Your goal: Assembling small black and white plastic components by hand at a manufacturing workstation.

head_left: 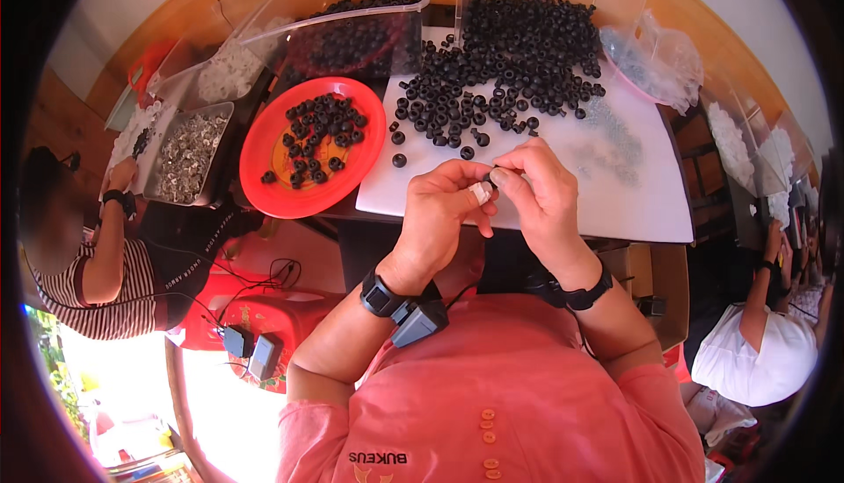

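Observation:
My left hand (440, 206) and my right hand (541, 193) meet just over the near edge of a white board (387, 180). Thumbs and fingertips of both are pinched together around a small black part (490, 182), mostly covered by the fingers. Something white (481, 191), perhaps tape around a finger, shows at the left fingertips. Beyond the hands, many round black parts with holes (453, 109) spread out from a large heap (532, 39). A patch of tiny clear pieces (607, 140) lies on the board's right side.
A red plate (255, 158) with black parts stands left of the board, beside a tray of small metal pieces (187, 158). Clear plastic bins (352, 13) rise behind. A plastic bag (673, 57) rests at the right back. Other people sit at the left (105, 263) and right (756, 355).

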### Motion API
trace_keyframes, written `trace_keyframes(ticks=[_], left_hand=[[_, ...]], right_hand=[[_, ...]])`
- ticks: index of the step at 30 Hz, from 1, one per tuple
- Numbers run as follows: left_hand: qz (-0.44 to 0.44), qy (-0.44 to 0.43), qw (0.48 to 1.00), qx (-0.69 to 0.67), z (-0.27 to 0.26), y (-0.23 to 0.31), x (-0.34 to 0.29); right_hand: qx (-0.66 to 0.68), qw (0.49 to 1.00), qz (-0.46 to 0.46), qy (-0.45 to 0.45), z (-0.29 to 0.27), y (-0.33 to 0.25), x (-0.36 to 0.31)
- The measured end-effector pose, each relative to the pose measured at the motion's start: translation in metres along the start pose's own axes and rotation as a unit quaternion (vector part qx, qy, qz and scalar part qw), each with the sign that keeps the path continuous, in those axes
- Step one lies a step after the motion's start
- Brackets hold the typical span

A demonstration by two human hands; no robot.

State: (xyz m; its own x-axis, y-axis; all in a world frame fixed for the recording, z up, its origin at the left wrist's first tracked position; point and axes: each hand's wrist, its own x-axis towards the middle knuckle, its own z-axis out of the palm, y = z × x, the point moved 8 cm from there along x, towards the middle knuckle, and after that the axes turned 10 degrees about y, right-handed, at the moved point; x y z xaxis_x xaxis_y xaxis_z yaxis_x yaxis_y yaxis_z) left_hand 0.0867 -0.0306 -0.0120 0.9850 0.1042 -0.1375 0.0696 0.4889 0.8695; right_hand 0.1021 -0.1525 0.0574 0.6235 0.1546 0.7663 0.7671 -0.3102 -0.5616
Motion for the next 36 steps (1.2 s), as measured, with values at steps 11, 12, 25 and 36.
trace_keyframes(ticks=[11, 12, 25, 36], left_hand=[[0.000, -0.004, 1.000, 0.015, 0.000, -0.003, 0.000], [-0.001, -0.006, 1.000, 0.018, 0.000, -0.003, 0.000], [0.000, -0.014, 0.999, 0.048, 0.004, -0.001, -0.001], [0.011, 0.005, 0.999, 0.036, 0.001, -0.005, 0.000]], right_hand=[[0.077, 0.993, 0.079, -0.030, -0.010, 0.006, -0.008], [0.091, 0.990, 0.094, -0.047, -0.009, 0.008, -0.008], [0.016, 0.999, 0.033, -0.025, -0.014, 0.005, -0.003], [0.004, 1.000, 0.004, -0.014, -0.009, -0.003, -0.011]])
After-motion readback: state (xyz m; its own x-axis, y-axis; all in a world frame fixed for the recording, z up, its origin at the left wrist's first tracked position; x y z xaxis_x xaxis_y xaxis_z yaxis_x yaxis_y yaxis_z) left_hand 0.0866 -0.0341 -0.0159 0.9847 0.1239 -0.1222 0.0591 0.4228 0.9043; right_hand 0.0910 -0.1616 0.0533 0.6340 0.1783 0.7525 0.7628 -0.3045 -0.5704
